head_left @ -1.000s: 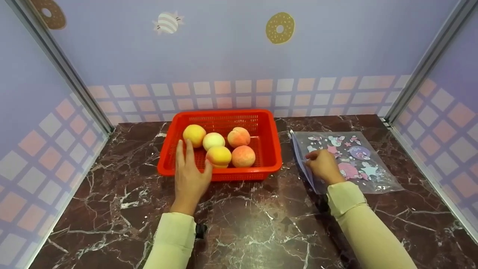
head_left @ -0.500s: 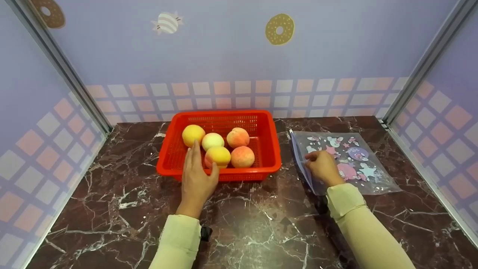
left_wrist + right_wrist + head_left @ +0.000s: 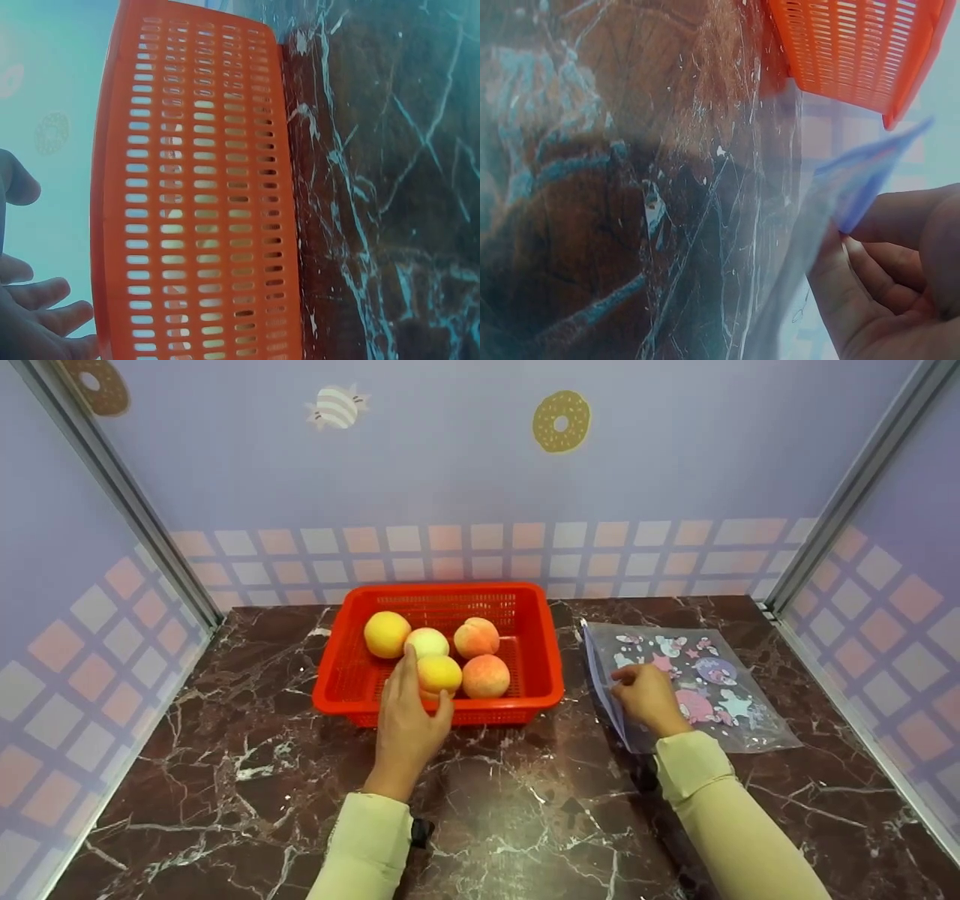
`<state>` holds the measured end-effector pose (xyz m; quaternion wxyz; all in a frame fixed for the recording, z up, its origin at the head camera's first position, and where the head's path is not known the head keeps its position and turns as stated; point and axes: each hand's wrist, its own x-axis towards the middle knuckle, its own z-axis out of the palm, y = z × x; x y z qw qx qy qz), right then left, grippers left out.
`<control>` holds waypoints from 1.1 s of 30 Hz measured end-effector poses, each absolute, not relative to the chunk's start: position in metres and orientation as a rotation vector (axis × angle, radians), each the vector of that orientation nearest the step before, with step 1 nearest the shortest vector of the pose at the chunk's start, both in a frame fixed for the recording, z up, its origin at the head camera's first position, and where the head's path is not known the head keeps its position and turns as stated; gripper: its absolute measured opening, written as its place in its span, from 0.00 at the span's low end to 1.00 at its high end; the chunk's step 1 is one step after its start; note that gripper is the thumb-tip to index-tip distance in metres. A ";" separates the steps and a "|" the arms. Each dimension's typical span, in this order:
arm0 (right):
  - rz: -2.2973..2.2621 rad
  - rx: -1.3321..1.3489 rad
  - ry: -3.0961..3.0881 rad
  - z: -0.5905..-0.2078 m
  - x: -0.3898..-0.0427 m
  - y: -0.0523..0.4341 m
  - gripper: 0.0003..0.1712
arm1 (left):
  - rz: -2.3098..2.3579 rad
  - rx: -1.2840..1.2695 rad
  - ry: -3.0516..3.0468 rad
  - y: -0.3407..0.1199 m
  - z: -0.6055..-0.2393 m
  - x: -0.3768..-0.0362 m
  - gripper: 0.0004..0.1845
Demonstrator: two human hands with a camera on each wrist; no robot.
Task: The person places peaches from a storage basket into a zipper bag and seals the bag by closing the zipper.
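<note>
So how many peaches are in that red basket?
5. Back row: one at left, one middle, one right. Front row: one by the left hand, one beside it. None seems hidden.

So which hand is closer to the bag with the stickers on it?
The right hand. It pinches the bag at its blue edge. The left hand is far off, reaching over the red basket toward a peach.

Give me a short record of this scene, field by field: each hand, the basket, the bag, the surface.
left hand: open, reaching over the basket's near rim at the front peach
right hand: pinches the bag's blue edge
basket: red, slotted, holds five peaches
bag: clear, cartoon print, lying flat right of the basket
surface: dark marble table
</note>
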<state>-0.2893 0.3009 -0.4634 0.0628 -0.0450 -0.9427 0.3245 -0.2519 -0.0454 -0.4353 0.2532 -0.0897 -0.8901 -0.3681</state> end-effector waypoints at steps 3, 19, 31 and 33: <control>0.965 -0.134 -2.850 -0.463 -0.289 0.301 0.17 | -0.999 -0.262 -2.419 -0.042 -0.437 -0.251 0.41; 0.941 -0.123 -2.823 -0.461 -0.285 0.299 0.17 | -1.001 -0.401 -2.348 -0.022 -0.446 -0.249 0.41; 0.946 -0.091 -2.798 -0.462 -0.284 0.298 0.17 | -1.032 -0.457 -2.392 -0.006 -0.447 -0.241 0.39; 0.953 -0.096 -2.802 -0.461 -0.284 0.298 0.17 | -1.050 -0.484 -2.398 -0.004 -0.447 -0.238 0.38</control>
